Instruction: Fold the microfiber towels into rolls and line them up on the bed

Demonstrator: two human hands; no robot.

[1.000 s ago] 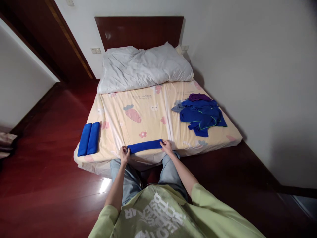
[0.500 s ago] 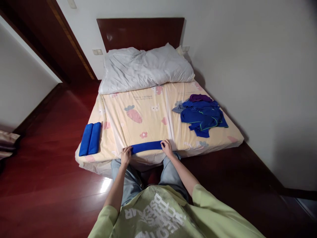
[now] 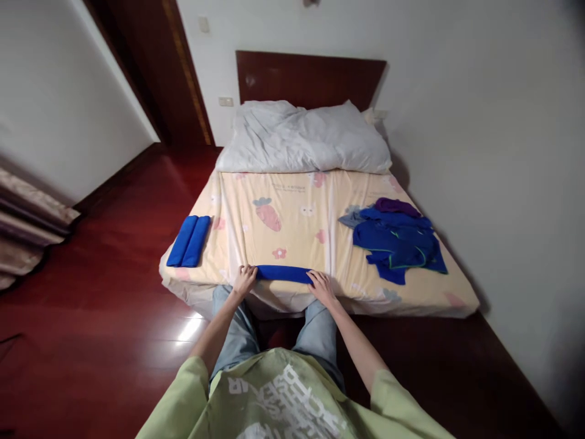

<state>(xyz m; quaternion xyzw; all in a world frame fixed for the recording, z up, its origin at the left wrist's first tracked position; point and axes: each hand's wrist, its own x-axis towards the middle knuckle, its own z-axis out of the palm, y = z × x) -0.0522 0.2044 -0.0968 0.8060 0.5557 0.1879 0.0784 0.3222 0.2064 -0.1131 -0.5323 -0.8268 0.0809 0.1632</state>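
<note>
A blue garment folded into a long narrow strip (image 3: 283, 274) lies crosswise near the front edge of the bed. Its left end is in my left hand (image 3: 245, 280), with the fingers curled over it. At the other end my right hand (image 3: 322, 286) grips the strip, thumb and fingers closed on it. Two blue fabric rolls (image 3: 189, 241) lie side by side on the bed's left front corner. On the right side is a loose, rumpled pile of blue clothes (image 3: 393, 239) with green edging, a purple piece (image 3: 397, 207) and a grey piece (image 3: 351, 217).
The bed (image 3: 242, 228) wears a yellow sheet printed with carrots and flowers. A bunched white quilt (image 3: 304, 140) lies by the dark headboard (image 3: 311, 79). Striped curtains (image 3: 27, 225) hang at far left, and a wall (image 3: 503, 183) runs along the right.
My view has turned, so the bed appears farther right and tilted. Both hands stay at the ends of the blue strip, the fingers having shifted slightly.
</note>
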